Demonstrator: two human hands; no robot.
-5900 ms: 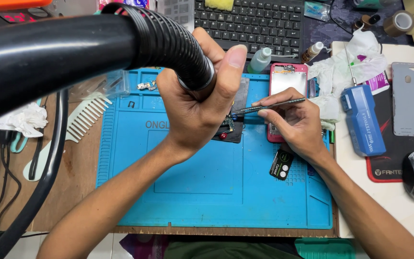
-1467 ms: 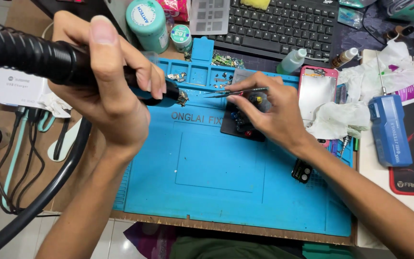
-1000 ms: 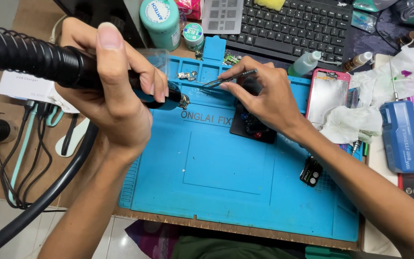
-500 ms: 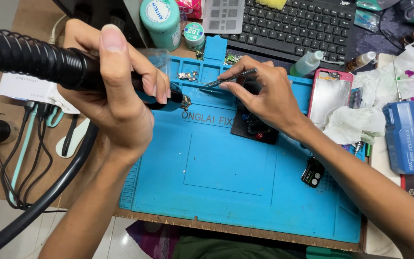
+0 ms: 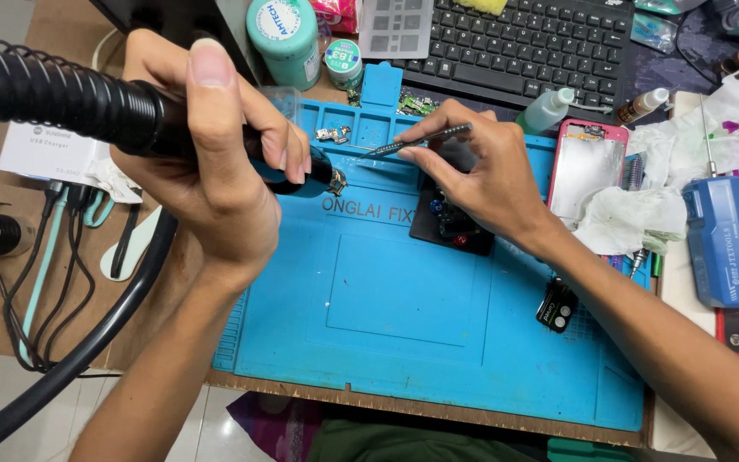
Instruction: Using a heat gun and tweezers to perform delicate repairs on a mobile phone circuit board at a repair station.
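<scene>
Little is changed since half a second ago. A hot-air handpiece point(image 5: 288, 171) is gripped by the left hand point(image 5: 207, 162), nozzle pointing right toward tweezers point(image 5: 416, 141) pinched by the right hand point(image 5: 481, 171), tips nearly touching over the blue mat point(image 5: 404, 308).

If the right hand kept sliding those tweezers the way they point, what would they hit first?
Probably the metal nozzle of the hot-air tool in the left hand. The right hand's tweezers point left toward it, though depth is unclear.

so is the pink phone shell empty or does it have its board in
Mostly empty: the pink phone shell lies open side up, showing a bare silvery inside. Tissue hides its lower corner.
</scene>
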